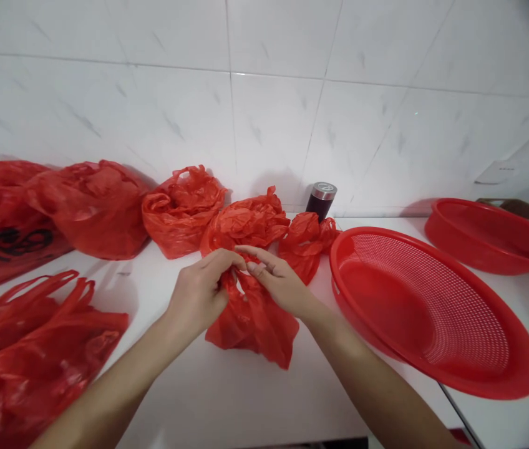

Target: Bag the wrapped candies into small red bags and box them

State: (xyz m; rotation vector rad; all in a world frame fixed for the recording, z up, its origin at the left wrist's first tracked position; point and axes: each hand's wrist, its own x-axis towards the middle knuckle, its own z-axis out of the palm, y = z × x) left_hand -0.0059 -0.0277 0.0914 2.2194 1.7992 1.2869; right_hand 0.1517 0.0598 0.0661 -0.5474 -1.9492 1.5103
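In the middle of the white counter, both hands pinch the top of a red plastic bag (257, 324). My left hand (199, 290) has its fingers curled round the gathered handles. Thumb and fingers of my right hand (278, 277) close on the same spot, and the fingertips of the two hands meet. The bag's lower part hangs below and between them, its contents hidden. Just behind the hands sits a bunched red bag (250, 221), and a smaller tied red bag (304, 243) lies to its right.
More red bags (105, 209) line the tiled wall, with another red bag (40, 355) at front left. A dark cylinder with a silver lid (321, 199) stands by the wall. To the right are a red perforated basket (386, 312) and a red basin (475, 249).
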